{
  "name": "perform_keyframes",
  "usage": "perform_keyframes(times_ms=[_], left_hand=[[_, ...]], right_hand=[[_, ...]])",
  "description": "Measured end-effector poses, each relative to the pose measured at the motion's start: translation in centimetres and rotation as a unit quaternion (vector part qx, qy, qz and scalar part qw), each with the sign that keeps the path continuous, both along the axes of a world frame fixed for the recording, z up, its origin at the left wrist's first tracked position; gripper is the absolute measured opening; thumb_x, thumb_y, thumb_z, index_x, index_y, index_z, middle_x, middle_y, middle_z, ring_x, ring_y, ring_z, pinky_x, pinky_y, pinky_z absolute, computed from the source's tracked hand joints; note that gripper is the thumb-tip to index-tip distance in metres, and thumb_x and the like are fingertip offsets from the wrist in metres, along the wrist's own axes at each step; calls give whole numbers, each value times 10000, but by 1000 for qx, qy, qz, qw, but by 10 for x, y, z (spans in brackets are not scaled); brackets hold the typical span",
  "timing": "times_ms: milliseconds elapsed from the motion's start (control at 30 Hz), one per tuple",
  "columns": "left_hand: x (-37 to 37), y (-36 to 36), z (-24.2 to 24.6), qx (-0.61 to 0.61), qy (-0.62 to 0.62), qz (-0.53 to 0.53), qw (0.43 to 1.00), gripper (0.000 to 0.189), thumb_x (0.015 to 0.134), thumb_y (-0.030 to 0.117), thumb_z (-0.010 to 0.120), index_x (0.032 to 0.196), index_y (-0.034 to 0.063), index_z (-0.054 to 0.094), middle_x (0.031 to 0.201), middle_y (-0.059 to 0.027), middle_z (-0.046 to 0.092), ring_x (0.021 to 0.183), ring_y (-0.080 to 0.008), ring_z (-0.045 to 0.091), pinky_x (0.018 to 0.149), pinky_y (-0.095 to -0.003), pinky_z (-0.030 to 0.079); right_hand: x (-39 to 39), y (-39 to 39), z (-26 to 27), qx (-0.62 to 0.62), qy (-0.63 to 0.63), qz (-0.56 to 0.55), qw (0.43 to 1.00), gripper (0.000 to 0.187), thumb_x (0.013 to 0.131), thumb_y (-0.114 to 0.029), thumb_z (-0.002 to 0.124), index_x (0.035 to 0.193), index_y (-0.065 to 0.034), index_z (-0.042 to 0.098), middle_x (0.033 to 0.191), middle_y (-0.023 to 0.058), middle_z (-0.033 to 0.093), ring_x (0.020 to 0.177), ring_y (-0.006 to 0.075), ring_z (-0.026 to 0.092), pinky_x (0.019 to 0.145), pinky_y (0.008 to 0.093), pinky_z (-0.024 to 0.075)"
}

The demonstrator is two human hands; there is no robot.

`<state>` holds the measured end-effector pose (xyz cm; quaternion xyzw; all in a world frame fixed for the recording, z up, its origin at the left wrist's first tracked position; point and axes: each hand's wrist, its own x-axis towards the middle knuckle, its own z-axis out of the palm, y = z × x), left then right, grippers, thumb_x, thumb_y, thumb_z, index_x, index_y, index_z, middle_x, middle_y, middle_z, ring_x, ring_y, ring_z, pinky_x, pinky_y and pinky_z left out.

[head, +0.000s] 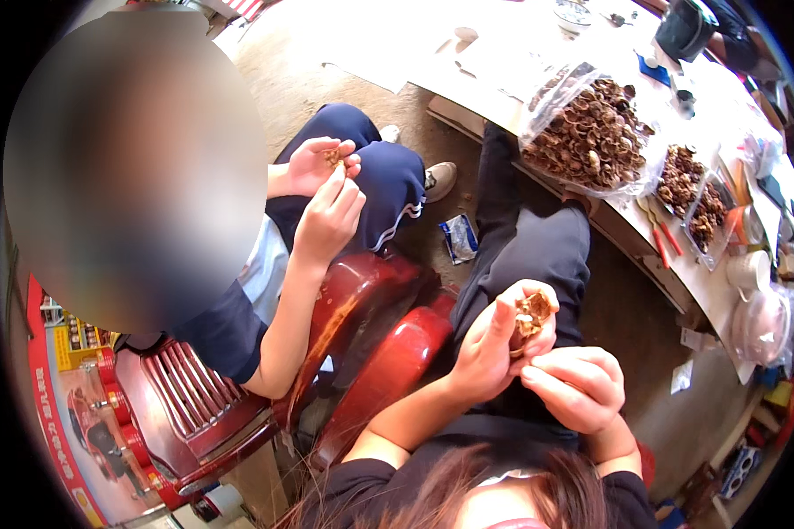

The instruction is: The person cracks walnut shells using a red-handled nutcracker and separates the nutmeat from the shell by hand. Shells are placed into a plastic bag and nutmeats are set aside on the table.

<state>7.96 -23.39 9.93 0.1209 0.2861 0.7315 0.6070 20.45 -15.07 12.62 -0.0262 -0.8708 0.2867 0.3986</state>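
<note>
My left hand (496,344) is closed around a cracked walnut (531,311), its broken shell and a pale bit of kernel facing up between thumb and fingers. Close beside it, my right hand (579,387) has thumb and forefinger pinched together near the base of the left fingers; whether a small piece is between them cannot be told. Both hands are above my lap. On the table, a clear plastic bag (536,129) holds a heap of walnut shells (589,135). Walnut pieces (681,175) fill a container beside it, with more in a clear plastic tray (721,248).
Red-handled pliers (658,246) and a white mug (748,271) are near the table edge (675,291). At left, another person's hands (327,198) hold nut pieces. Red wooden chairs (384,370) stand between us. A blue-and-white packet (460,239) lies on the floor.
</note>
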Motion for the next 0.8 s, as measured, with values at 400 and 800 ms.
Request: perform_keyframes(times_ms=[400,800], left_hand=[[2,-3,9,-111,60,51,991,469,998,493,352,1117,59,481,758,19,496,526,-11,347,441,-167,255],[5,3,7,-124,220,63,966,542,967,561,367,1001,33,484,639,53,433,472,7,304,408,-167,212]], right_hand=[[-27,10,-5,-91,-44,-108,989,310,665,-78,760,967,-49,692,952,85,636,805,247,578,709,343,483],[-16,20,-10,-177,-3,-28,984,219,719,-108,766,904,-43,668,911,64,630,779,231,581,702,324,496]])
